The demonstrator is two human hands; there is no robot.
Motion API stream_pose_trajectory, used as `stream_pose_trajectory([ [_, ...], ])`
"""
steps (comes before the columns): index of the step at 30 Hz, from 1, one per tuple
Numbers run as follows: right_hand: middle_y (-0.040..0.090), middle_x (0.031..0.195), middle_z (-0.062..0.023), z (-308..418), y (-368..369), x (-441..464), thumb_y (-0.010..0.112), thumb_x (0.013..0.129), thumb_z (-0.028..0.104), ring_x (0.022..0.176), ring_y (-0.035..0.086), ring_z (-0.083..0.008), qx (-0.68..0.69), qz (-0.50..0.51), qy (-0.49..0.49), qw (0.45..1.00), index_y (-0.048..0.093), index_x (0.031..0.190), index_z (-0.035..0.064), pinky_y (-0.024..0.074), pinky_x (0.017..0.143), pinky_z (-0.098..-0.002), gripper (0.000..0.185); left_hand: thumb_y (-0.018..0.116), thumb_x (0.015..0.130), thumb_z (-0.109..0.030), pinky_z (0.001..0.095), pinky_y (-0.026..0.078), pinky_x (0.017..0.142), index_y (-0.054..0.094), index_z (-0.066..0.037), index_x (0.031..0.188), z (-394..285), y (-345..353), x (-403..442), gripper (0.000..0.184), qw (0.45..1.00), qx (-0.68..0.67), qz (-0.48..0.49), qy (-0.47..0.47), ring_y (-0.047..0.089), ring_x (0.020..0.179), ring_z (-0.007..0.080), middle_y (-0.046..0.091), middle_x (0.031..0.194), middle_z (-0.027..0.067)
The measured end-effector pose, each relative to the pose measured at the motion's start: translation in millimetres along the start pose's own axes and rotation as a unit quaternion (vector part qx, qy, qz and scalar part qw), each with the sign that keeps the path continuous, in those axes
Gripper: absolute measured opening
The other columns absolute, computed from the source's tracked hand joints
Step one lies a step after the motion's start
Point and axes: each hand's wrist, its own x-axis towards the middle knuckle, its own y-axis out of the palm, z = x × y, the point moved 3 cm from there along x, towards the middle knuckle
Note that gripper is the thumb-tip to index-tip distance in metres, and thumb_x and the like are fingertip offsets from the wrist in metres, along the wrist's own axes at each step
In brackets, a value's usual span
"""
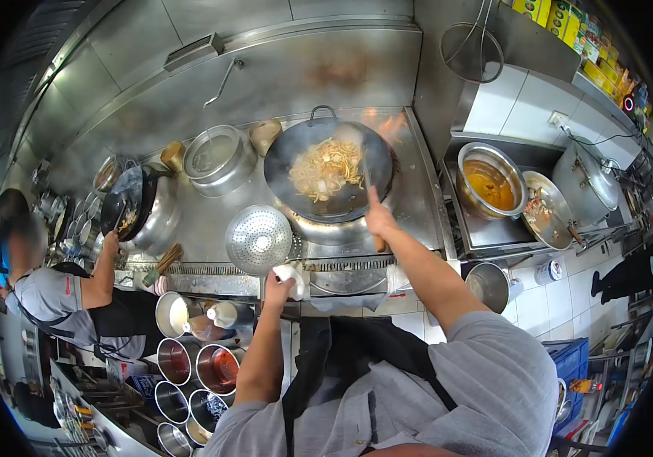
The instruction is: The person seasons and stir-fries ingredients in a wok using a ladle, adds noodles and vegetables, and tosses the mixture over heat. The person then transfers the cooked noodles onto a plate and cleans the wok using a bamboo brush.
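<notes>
My right hand (379, 218) is closed around the long handle of a wok ladle (367, 171), whose wooden end sticks out below my fist. The ladle's round head rests at the far right side of the noodles (325, 174) in a large black wok (277, 171). Steam rises from the wok, and flames show behind its right rim. My left hand (275, 291) grips a folded white cloth (290, 276) at the stove's front edge. Just beyond that hand lies a perforated metal strainer (259, 239). What lies under the cloth is hidden.
A lidded pot (218, 160) stands left of the wok. To the right are a metal bowl of orange-brown liquid (492, 186) and a pan of food scraps (546, 209). A co-worker (60, 305) handles another wok at left. Several sauce pots (218, 369) stand at lower left.
</notes>
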Motion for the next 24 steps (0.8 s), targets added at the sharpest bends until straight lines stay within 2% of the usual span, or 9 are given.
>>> stream_pose_trajectory([
  [1, 0.056, 0.131, -0.0257, -9, 4, 5, 0.055, 0.088, 0.006, 0.109, 0.063, -0.0354, 0.004, 0.001, 0.002, 1.0, 0.024, 0.154, 0.0166, 0.046, 0.095, -0.0408, 0.074, 0.069, 0.077, -0.006, 0.0338, 0.049, 0.083, 0.056, -0.001, 0.116, -19, -6, -20, 0.041, 0.994, -0.106, 0.008, -0.01, 0.062, 0.096, 0.0203, 0.065, 0.107, 0.0097],
  [3, 0.057, 0.13, -0.0262, -26, 6, 12, 0.056, 0.089, 0.008, 0.106, 0.064, -0.0347, 0.105, 0.038, -0.188, 0.976, 0.021, 0.155, 0.0168, 0.0463, 0.095, -0.0405, 0.075, 0.063, 0.083, -0.002, 0.0322, 0.048, 0.085, 0.054, -0.003, 0.12, -43, -35, -57, 0.038, 0.973, -0.231, -0.007, -0.004, 0.062, 0.095, 0.019, 0.063, 0.107, 0.0074],
  [5, 0.056, 0.132, -0.0266, -34, -20, 8, 0.057, 0.088, 0.007, 0.11, 0.062, -0.0341, 0.089, 0.043, -0.182, 0.978, 0.022, 0.155, 0.0157, 0.0455, 0.096, -0.0389, 0.076, 0.061, 0.083, -0.006, 0.0428, 0.053, 0.09, 0.045, -0.004, 0.132, -43, -85, -93, 0.051, 0.933, -0.351, -0.067, -0.044, 0.063, 0.101, 0.0258, 0.06, 0.119, 0.0109],
  [8, 0.054, 0.135, -0.0267, -27, -20, 27, 0.057, 0.087, 0.002, 0.112, 0.061, -0.0326, 0.102, 0.022, -0.169, 0.98, 0.02, 0.155, 0.0145, 0.0459, 0.096, -0.0372, 0.079, 0.059, 0.092, -0.032, 0.0456, 0.051, 0.097, 0.037, -0.006, 0.144, -100, -125, -145, 0.062, 0.884, -0.45, -0.098, 0.08, 0.054, 0.121, 0.032, 0.05, 0.138, 0.0164],
  [11, 0.06, 0.121, -0.0298, 12, -10, 52, 0.053, 0.086, 0.004, 0.101, 0.064, -0.0421, 0.028, -0.052, -0.093, 0.994, 0.011, 0.156, 0.0181, 0.0512, 0.087, -0.0432, 0.083, 0.057, 0.094, -0.041, 0.0362, 0.055, 0.081, 0.045, -0.004, 0.135, -96, -137, -136, 0.057, 0.865, -0.483, -0.125, 0.058, 0.063, 0.099, 0.0267, 0.06, 0.114, 0.0164],
  [13, 0.062, 0.117, -0.0304, 27, 5, 53, 0.051, 0.082, 0.002, 0.1, 0.064, -0.0424, 0.051, 0.076, -0.087, 0.992, 0.009, 0.157, 0.0216, 0.0492, 0.09, -0.043, 0.088, 0.055, 0.095, -0.043, 0.0271, 0.052, 0.052, 0.052, -0.003, 0.121, -92, -119, -118, 0.047, 0.839, -0.537, -0.082, -0.028, 0.063, 0.065, 0.0172, 0.063, 0.083, 0.0105],
  [16, 0.061, 0.115, -0.0299, 10, 11, 34, 0.05, 0.088, 0.007, 0.097, 0.065, -0.0407, -0.119, 0.103, -0.257, 0.954, 0.011, 0.157, 0.0271, 0.0504, 0.085, -0.0452, 0.082, 0.052, 0.096, -0.043, 0.022, 0.045, 0.043, 0.054, -0.006, 0.124, -72, -67, -104, 0.047, 0.872, -0.478, -0.027, -0.098, 0.057, 0.061, 0.0126, 0.064, 0.082, 0.0064],
  [20, 0.066, 0.101, -0.021, -33, -84, -42, 0.049, 0.084, 0.003, 0.094, 0.067, -0.0357, -0.327, 0.118, -0.211, 0.914, 0.015, 0.152, 0.0462, 0.0514, 0.081, -0.0486, 0.087, 0.046, 0.097, -0.043, 0.0235, 0.036, 0.046, 0.06, -0.008, 0.117, -66, -18, -92, 0.043, 0.893, -0.435, 0.023, -0.115, 0.053, 0.057, 0.0119, 0.063, 0.078, 0.0031],
  [24, 0.067, 0.105, -0.0205, -76, -134, -51, 0.048, 0.086, 0.006, 0.095, 0.067, -0.0371, -0.362, 0.052, -0.208, 0.907, 0.016, 0.151, 0.048, 0.052, 0.083, -0.0492, 0.084, 0.043, 0.099, -0.044, 0.0283, 0.044, 0.05, 0.062, -0.01, 0.113, -75, 19, -51, 0.041, 0.912, -0.363, 0.025, -0.189, 0.058, 0.062, 0.0149, 0.066, 0.082, 0.0043],
])
